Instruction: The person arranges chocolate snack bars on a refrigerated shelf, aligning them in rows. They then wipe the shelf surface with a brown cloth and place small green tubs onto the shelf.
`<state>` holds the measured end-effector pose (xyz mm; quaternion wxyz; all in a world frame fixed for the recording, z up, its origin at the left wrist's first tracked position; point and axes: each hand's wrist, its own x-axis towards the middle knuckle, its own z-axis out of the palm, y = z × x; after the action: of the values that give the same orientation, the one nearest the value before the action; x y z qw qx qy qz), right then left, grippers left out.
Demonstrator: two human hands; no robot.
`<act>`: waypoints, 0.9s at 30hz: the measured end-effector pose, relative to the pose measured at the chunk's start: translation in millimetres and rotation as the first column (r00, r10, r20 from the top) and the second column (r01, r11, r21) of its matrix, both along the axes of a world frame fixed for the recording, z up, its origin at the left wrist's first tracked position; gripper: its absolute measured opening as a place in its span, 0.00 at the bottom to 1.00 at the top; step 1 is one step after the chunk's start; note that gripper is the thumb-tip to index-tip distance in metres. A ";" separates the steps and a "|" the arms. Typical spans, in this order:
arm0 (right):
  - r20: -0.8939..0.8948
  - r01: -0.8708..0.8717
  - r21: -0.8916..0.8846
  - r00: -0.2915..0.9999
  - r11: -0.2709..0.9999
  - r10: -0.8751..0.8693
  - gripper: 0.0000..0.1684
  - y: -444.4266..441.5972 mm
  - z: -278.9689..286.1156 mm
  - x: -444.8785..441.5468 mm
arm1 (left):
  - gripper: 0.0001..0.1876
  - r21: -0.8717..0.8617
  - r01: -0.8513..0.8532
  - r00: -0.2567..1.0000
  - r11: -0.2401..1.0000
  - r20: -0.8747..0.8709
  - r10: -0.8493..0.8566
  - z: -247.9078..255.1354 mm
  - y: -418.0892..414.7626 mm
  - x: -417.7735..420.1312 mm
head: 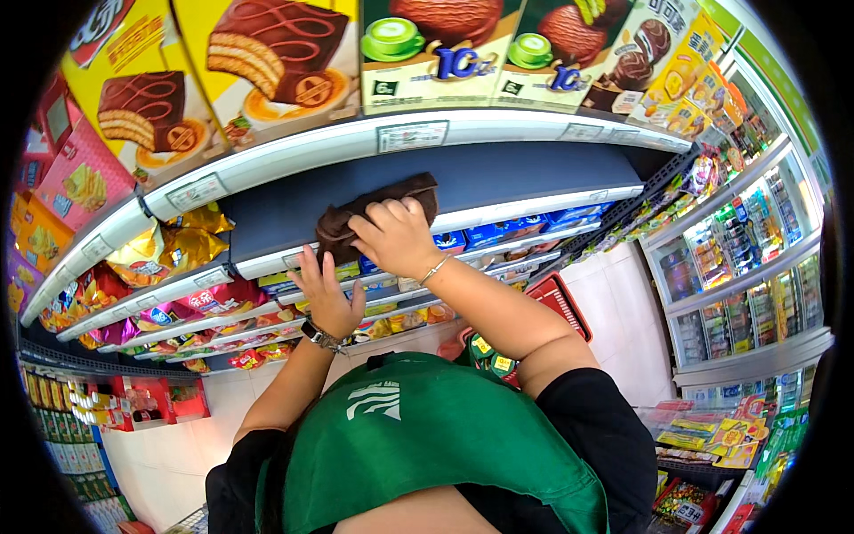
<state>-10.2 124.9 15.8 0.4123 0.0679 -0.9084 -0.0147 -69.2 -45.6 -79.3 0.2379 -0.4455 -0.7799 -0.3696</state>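
A dark brown cloth lies bunched and folded on a dark grey store shelf. My right hand presses down on it with bent fingers gripping the fabric. Just left of and below the cloth, my left hand is raised with its fingers spread and nothing in it. Its fingertips reach the white front lip of that shelf; whether they touch it I cannot tell. The cloth's far underside is hidden.
Large snack cartons line the shelf above. Gold snack bags sit left, with blue packs on the tier below. A red shopping basket stands on the floor to the right, before glass-door coolers.
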 end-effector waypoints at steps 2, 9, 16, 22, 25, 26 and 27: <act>0.045 0.033 -0.004 0.998 0.999 -0.033 0.20 17.4 0.8 15.5 | 0.39 0.017 0.009 0.998 1.000 -0.054 -0.008 1.1 9.8 4.1; 0.174 0.127 -0.013 0.977 0.992 -0.123 0.19 75.5 15.5 65.1 | 0.35 -0.068 -0.022 0.999 0.997 -0.040 0.020 0.6 39.2 24.3; 0.243 -0.001 -0.251 0.968 0.968 0.064 0.14 131.9 28.2 100.2 | 0.26 -0.044 0.182 0.974 0.982 -0.132 -0.186 -5.8 77.2 66.5; 0.008 -0.194 -0.643 0.966 0.741 0.260 0.14 154.3 24.5 113.0 | 0.20 -0.276 0.540 0.814 0.795 -0.067 -0.576 20.3 128.1 88.9; -0.101 -0.209 -0.577 0.977 0.789 0.186 0.14 162.9 8.1 126.4 | 0.18 -0.297 0.584 0.766 0.756 -0.106 -0.634 38.2 153.0 99.9; -0.179 -0.234 -0.615 0.972 0.753 0.155 0.13 170.2 -7.1 130.6 | 0.18 -0.284 0.571 0.777 0.770 -0.114 -0.619 45.0 158.1 103.5; -0.252 -0.256 -0.641 0.961 0.724 0.117 0.12 177.9 -16.9 134.2 | 0.18 -0.269 0.558 0.788 0.785 -0.125 -0.603 48.5 163.8 105.1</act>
<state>124.0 302.9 -1.1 0.4947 0.0055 -0.7970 0.3465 35.9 118.2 -30.8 0.1403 -0.7235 -0.6107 -0.2897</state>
